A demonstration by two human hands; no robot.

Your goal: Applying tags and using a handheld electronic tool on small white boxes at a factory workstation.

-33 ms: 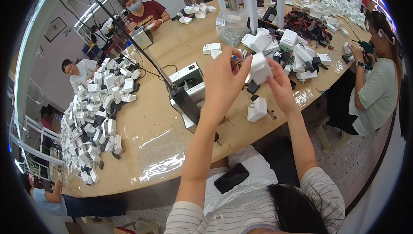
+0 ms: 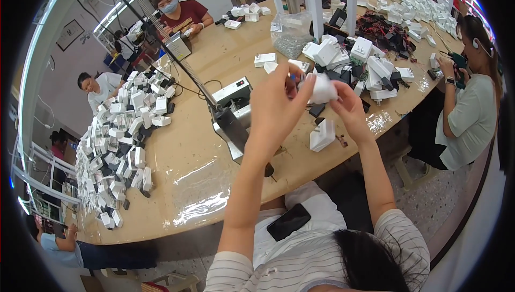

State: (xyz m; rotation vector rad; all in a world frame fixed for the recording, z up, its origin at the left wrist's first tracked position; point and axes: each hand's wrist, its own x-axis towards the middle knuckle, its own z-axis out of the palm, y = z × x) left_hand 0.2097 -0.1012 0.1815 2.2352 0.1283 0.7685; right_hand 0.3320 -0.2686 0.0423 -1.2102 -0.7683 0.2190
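Between my two hands, over the table's near edge, is a white plug-adapter casing (image 2: 324,90), smeared by motion. My left hand (image 2: 281,99) is closed with fingers and thumb pinched at its left side; a small blue bit shows by those fingertips. The fingers of my right hand (image 2: 351,110) grip its right side. Below them a second white casing (image 2: 322,135) with metal prongs lies on the table, small brownish parts (image 2: 341,140) beside it. A small black block (image 2: 317,110) sits just beyond.
A black-and-silver bench machine (image 2: 234,114) stands left of my hands. White and black casings form a large heap (image 2: 126,136) at left and another pile (image 2: 370,64) at right. A clear bag (image 2: 290,33) stands behind. Co-workers sit around the table (image 2: 188,176). A phone (image 2: 288,220) rests on my lap.
The casing has turned in my fingers and its outline has blurred. My left hand has shifted slightly to the left; the things on the table stay put.
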